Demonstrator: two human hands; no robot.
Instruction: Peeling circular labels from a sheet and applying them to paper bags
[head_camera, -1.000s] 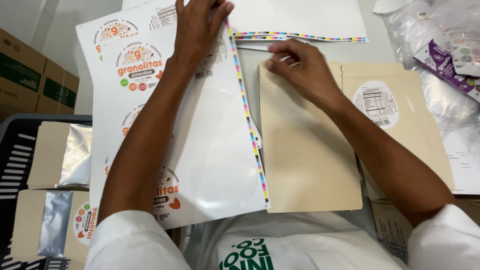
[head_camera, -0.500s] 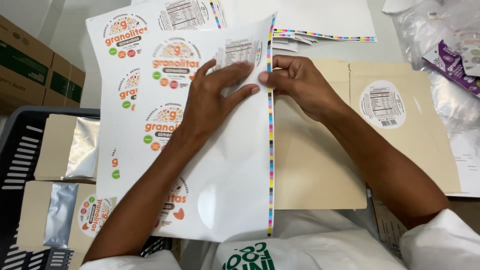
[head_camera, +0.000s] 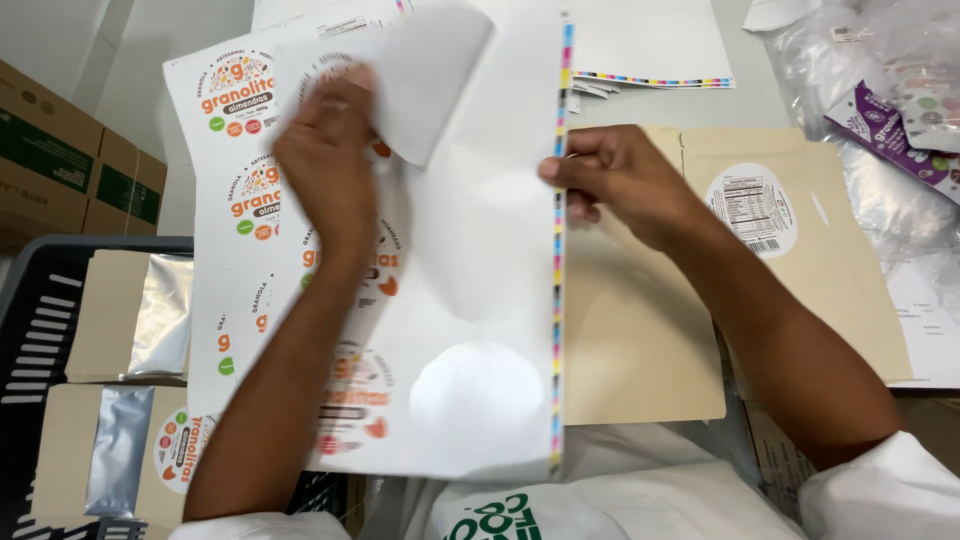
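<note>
My left hand (head_camera: 325, 170) pinches an oval white label (head_camera: 430, 80) that is partly lifted off a glossy sticker sheet (head_camera: 490, 280), its blank underside curled toward me. My right hand (head_camera: 615, 180) grips that sheet by its colour-barred right edge. Empty oval gaps show on the sheet where labels have come off. Under my right forearm lies a plain tan pouch (head_camera: 640, 340). To its right is a second tan pouch (head_camera: 850, 290) carrying an oval label (head_camera: 752, 208).
Another printed sticker sheet (head_camera: 235, 120) lies under the held one. A black crate (head_camera: 30, 330) at the left holds tan pouches with silver windows (head_camera: 130, 310). Cardboard boxes (head_camera: 60, 160) stand far left, clear plastic bags (head_camera: 880, 90) at the upper right, and spent sheets (head_camera: 650, 40) at the top.
My left hand went from pressing flat on the sheet to pinching a label and pulling it up and leftward. My right hand kept its hold on the sheet's right edge.
</note>
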